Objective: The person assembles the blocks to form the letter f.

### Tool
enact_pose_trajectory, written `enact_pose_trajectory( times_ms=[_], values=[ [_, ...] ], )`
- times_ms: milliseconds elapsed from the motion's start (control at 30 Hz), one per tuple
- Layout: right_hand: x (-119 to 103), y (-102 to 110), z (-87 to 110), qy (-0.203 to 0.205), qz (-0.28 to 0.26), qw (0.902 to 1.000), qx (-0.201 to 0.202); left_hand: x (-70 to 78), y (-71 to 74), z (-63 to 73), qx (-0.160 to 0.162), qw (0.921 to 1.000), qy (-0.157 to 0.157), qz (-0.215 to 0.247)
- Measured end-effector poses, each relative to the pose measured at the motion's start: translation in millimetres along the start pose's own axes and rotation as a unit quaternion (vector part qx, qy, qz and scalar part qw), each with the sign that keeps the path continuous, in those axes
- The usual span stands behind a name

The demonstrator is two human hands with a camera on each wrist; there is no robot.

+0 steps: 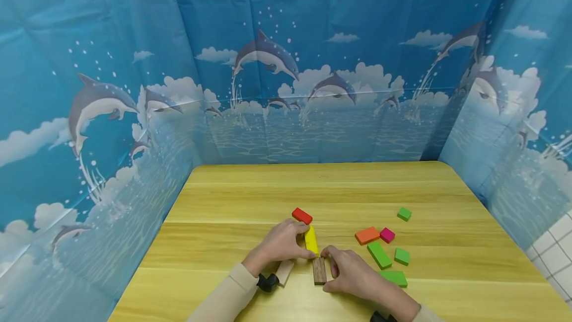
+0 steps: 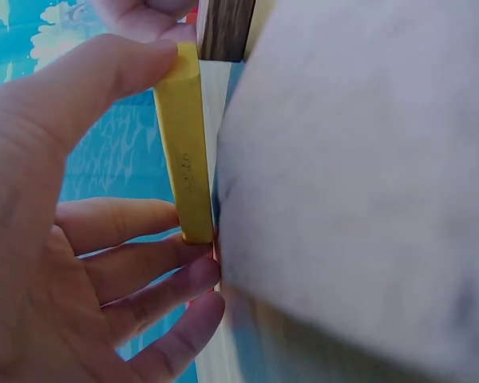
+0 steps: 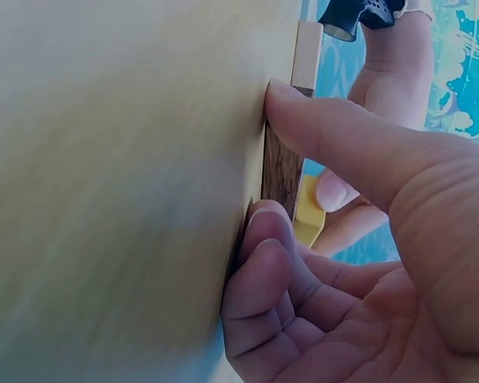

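Between the thumb and fingers of my left hand [image 1: 284, 241] is a yellow block [image 1: 311, 241], gripped by its two ends in the left wrist view. My right hand [image 1: 356, 273] pinches a dark brown wooden block [image 1: 319, 271], thumb near its close end and index finger at its far end. The brown block [image 3: 282, 171] lies on the tabletop, its far end right by the yellow block's close end. A pale wood block [image 1: 284, 272] lies beneath the left wrist, partly hidden. Just beyond the left fingers sits a red block [image 1: 302, 215].
Right of my right hand lie an orange block [image 1: 367, 235], a magenta block [image 1: 387, 235] and several green blocks [image 1: 379, 255]. The wooden table [image 1: 250, 188] ends at a blue dolphin-print curtain [image 1: 313, 128] at the back and sides.
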State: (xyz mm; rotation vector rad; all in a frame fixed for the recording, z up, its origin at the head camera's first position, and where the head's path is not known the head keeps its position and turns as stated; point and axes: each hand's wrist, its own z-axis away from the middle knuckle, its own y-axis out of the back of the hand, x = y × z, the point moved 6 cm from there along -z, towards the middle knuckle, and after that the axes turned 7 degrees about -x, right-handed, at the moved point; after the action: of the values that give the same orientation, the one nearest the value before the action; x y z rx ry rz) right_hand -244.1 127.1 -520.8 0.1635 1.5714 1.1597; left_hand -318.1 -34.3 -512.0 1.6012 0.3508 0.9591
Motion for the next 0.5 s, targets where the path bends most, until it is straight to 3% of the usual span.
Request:
enact_pose_trajectory(
  times_ms=[333,500],
  values=[
    [-0.3,-0.2,-1.0,-0.004,0.005,1.0000,0.002,4.6,-2.8,-5.5,-0.011,0.9999,0.009,-0.010],
    [0.7,-0.6,-1.1,-0.008,0.001,1.0000,-0.001,4.8,-4.6,-7.6,-0.008,0.9996,-0.007,-0.027]
  ],
)
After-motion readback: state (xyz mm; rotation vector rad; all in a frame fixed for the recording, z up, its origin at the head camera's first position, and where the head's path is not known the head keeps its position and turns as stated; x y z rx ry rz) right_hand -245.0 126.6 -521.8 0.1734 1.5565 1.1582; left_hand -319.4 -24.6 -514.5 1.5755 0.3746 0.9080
